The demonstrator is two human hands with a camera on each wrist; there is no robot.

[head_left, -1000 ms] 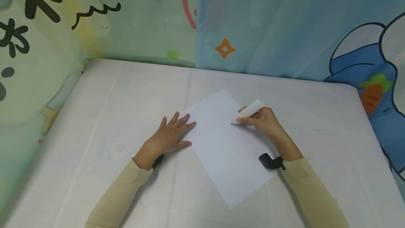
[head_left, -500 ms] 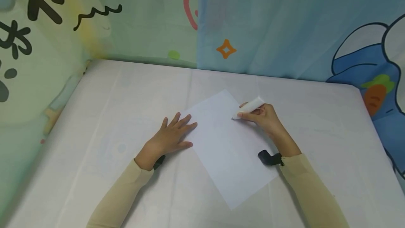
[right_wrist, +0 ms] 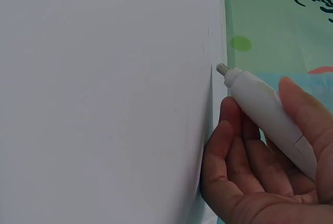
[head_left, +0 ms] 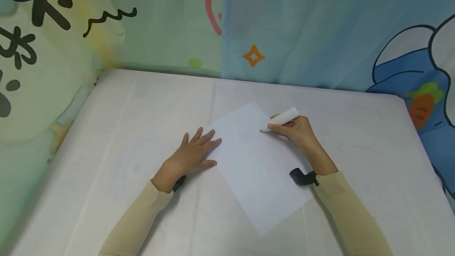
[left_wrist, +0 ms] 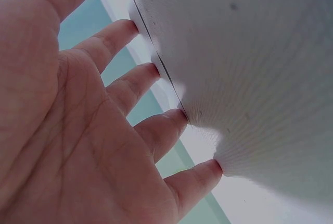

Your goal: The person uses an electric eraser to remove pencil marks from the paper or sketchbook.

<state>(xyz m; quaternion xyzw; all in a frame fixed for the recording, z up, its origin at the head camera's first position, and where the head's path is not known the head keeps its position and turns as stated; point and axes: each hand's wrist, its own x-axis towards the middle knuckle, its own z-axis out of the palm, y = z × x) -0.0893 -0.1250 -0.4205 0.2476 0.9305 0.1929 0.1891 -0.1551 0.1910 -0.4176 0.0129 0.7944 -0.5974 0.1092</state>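
A white sheet of paper (head_left: pixel 249 169) lies slanted on the white-covered table. The left hand (head_left: pixel 192 155) rests with spread fingers at the sheet's left edge. In the left wrist view, fingertips (left_wrist: pixel 210 169) touch along that edge. With thumb and fingers, the right hand (head_left: pixel 296 133) holds a thick white pen (head_left: pixel 284 117) with a short grey tip. The pen leans, its tip low over the upper right part of the paper; whether it touches cannot be told. In the right wrist view the pen (right_wrist: pixel 265 109) lies between thumb and curled fingers. No clear marks show on the paper.
The white table cover (head_left: pixel 142 110) spreads around the paper. Behind stands a printed cloth backdrop (head_left: pixel 320 31) with an orange star and a carrot. A dark wrist camera (head_left: pixel 302 177) sits at the right wrist.
The right hand and pen have shifted slightly toward the far edge of the table, the tip moving a little up the paper. The left hand stays in place.
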